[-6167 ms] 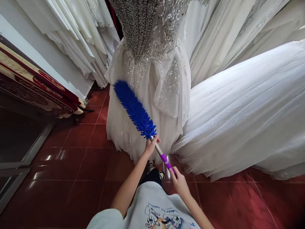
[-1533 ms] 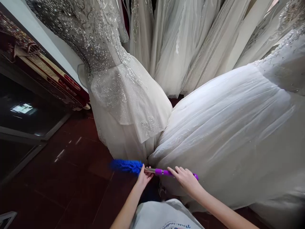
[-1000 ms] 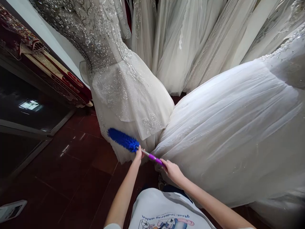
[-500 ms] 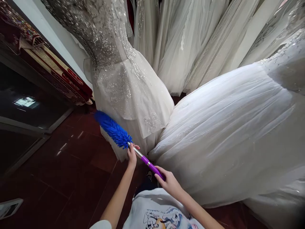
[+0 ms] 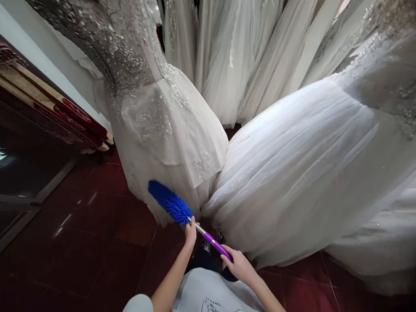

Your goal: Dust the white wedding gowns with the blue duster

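Note:
A duster (image 5: pixel 170 203) with a fluffy blue head, a silver rod and a purple grip slants across the front of the view. My left hand (image 5: pixel 191 234) is closed round the silver rod just below the blue head. Around the purple grip's lower end my right hand (image 5: pixel 238 262) is wrapped. The duster's head overlaps the lower skirt of a beaded white gown (image 5: pixel 172 125); whether it touches the fabric I cannot tell. To the right spreads the wide skirt of a second white gown (image 5: pixel 286 173).
More pale gowns (image 5: pixel 224 65) hang in a row at the back. Red and gold embroidered cloth (image 5: pixel 61 108) hangs at the left by a dark glass panel (image 5: pixel 26 151) with a metal frame. Dark red tiles (image 5: pixel 107 242) cover the floor.
Both hands and the duster have moved right and down in the view, nearer my body. The camera view has shifted too, so the gowns sit further left. The grip stays the same.

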The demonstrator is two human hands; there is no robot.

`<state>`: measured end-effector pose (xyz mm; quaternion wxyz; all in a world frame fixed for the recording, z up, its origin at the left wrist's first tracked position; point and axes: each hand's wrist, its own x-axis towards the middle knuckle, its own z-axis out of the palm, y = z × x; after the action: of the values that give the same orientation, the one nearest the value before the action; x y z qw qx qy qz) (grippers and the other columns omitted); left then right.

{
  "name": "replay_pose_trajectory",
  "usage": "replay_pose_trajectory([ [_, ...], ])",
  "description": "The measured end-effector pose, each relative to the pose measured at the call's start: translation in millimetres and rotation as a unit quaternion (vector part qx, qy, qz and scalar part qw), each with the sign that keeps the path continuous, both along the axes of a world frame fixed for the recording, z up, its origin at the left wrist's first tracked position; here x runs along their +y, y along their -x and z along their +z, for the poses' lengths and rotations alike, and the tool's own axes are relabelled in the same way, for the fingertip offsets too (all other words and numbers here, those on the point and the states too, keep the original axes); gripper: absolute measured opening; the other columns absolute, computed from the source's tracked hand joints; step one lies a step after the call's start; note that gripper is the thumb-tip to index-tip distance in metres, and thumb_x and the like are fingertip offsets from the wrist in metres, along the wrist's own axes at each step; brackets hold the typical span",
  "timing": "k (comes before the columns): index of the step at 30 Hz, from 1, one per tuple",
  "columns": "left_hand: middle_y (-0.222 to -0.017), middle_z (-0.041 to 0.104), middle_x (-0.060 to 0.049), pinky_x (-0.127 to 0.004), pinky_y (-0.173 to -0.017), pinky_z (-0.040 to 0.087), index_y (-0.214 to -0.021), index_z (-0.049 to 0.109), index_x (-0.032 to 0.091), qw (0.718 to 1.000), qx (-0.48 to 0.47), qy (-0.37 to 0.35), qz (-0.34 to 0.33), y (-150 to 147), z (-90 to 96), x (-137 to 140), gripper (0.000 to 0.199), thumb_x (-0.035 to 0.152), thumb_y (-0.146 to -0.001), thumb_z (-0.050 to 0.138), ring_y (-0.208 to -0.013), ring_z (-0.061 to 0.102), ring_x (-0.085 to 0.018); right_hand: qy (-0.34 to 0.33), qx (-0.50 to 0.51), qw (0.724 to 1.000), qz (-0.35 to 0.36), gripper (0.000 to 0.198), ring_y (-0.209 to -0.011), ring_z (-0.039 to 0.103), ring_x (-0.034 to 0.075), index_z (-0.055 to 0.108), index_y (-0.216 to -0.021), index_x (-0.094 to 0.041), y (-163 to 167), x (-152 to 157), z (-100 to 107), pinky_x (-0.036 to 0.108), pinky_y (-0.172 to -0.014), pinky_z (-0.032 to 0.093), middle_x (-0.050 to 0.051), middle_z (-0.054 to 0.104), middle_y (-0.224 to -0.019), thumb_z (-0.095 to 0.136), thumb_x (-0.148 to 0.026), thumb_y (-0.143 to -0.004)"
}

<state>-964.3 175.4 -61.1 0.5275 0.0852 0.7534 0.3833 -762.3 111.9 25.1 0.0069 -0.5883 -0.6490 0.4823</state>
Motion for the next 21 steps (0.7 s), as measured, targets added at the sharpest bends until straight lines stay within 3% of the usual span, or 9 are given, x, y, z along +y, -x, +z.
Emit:
replay_pose_trajectory([
  [3,-0.062,0.069,-0.007,-0.036,-0.057,0.05,-0.065,0.052,0.019,0.995,-0.04,0.09,-0.01,-14.0,-14.0,-51.8,0.031,0.047,-0.077,0.054,-0.048,0.061,-0.019,0.025,-0.04,0.999,0.014,0.04,-0.093,0.064,0.026,0.058,-0.119,-0.025,-12.9,-38.1,2.2,0.033,-0.079,0.046,0.008,0.07,-0.101,0.043,-0.035,-0.083],
  [6,-0.063,0.069,-0.006,-0.034,-0.059,0.052,-0.07,0.048,0.021,0.992,-0.055,0.116,-0.011,-20.7,-10.0,-83.0,0.03,0.049,-0.081,0.046,-0.054,0.064,-0.019,0.035,-0.028,0.999,-0.016,0.037,-0.093,0.063,0.025,0.059,-0.116,-0.031,-25.6,-63.3,22.0,0.033,-0.078,0.046,0.005,0.07,-0.101,0.045,-0.037,-0.082],
  [9,-0.067,0.07,-0.006,-0.032,-0.064,0.052,-0.075,0.051,0.021,0.998,-0.059,0.002,-0.032,-19.8,21.0,-83.0,0.034,0.055,-0.075,0.052,-0.065,0.067,-0.02,0.037,0.021,0.997,-0.067,0.036,-0.093,0.063,0.023,0.058,-0.116,-0.034,-39.8,-69.5,56.3,0.031,-0.079,0.046,0.002,0.069,-0.106,0.045,-0.044,-0.084],
  [12,-0.067,0.069,-0.005,-0.031,-0.069,0.051,-0.078,0.055,0.019,0.984,-0.023,-0.168,-0.059,-37.7,76.6,-59.1,0.046,0.063,-0.068,0.055,-0.071,0.066,-0.021,-0.014,0.079,0.992,-0.096,0.039,-0.096,0.063,0.022,0.056,-0.118,-0.033,-66.2,-66.9,92.0,0.03,-0.083,0.046,0.001,0.068,-0.11,0.045,-0.048,-0.084],
  [15,-0.065,0.067,-0.001,-0.028,-0.067,0.049,-0.082,0.056,0.02,0.958,-0.013,-0.279,-0.062,-93.5,130.1,-29.5,0.046,0.063,-0.069,0.054,-0.067,0.064,-0.018,-0.084,0.102,0.983,-0.127,0.042,-0.103,0.061,0.021,0.053,-0.123,-0.031,-111.4,-69.9,111.7,0.03,-0.089,0.045,0.002,0.064,-0.118,0.044,-0.048,-0.086],
  [17,-0.064,0.066,0.0,-0.027,-0.065,0.049,-0.086,0.057,0.02,0.945,-0.037,-0.314,-0.079,-147.2,149.3,-11.8,0.042,0.06,-0.072,0.054,-0.063,0.062,-0.015,-0.135,0.084,0.974,-0.16,0.044,-0.108,0.058,0.021,0.05,-0.126,-0.03,-149.4,-77.0,112.3,0.031,-0.091,0.045,0.002,0.061,-0.123,0.043,-0.047,-0.086],
  [19,-0.068,0.067,0.0,-0.026,-0.069,0.049,-0.09,0.058,0.021,0.941,-0.086,-0.304,-0.122,-205.4,151.1,2.7,0.037,0.054,-0.074,0.056,-0.067,0.063,-0.015,-0.178,0.046,0.963,-0.197,0.045,-0.11,0.057,0.022,0.048,-0.128,-0.03,-188.7,-87.1,104.9,0.032,-0.092,0.046,0.002,0.06,-0.125,0.041,-0.047,-0.087],
  [21,-0.072,0.069,-0.003,-0.028,-0.073,0.049,-0.089,0.059,0.019,0.94,-0.14,-0.258,-0.172,-261.2,138.4,11.8,0.032,0.048,-0.073,0.06,-0.072,0.064,-0.016,-0.19,0.003,0.954,-0.232,0.045,-0.107,0.06,0.022,0.048,-0.128,-0.03,-224.3,-100.1,92.4,0.033,-0.087,0.048,0.002,0.062,-0.122,0.039,-0.048,-0.087],
])
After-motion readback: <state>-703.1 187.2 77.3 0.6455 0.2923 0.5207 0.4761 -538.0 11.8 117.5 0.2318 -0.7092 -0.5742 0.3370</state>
